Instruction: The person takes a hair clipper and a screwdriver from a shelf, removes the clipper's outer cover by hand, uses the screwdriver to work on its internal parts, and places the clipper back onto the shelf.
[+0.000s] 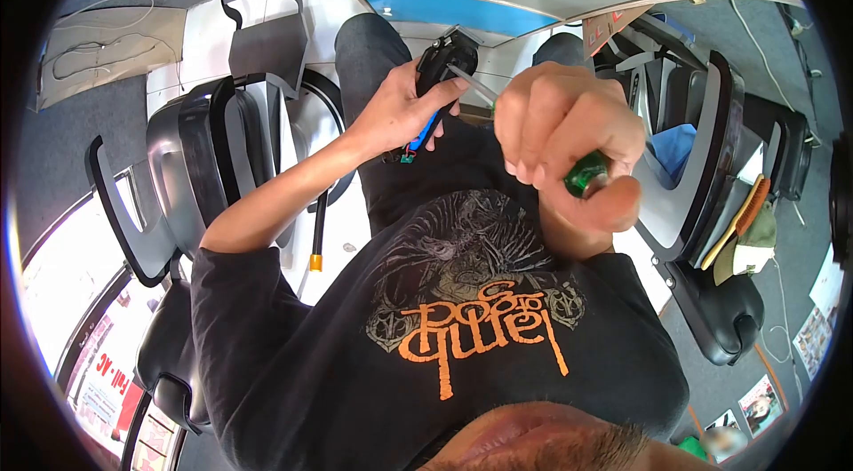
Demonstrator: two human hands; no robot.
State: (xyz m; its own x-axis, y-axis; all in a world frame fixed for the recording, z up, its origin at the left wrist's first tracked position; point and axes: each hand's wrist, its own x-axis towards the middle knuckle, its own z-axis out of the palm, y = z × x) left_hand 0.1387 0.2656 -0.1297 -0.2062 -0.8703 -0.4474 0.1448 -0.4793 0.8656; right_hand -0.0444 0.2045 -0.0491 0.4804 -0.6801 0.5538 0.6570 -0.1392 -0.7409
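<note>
Hair clipper (461, 51), upper centre of the frame, long axis slanting upper right to lower left, is being gripped by the left hand (410, 111); screwdriver (585, 175), to its right, is being clenched in the right hand (569, 138), shaft (475, 85) being aimed up-left at the clipper.

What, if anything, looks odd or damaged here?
The clipper in the left hand looks partly taken apart: a blue part and a small green piece show at its lower end, which one would probably expect to be covered.
</note>
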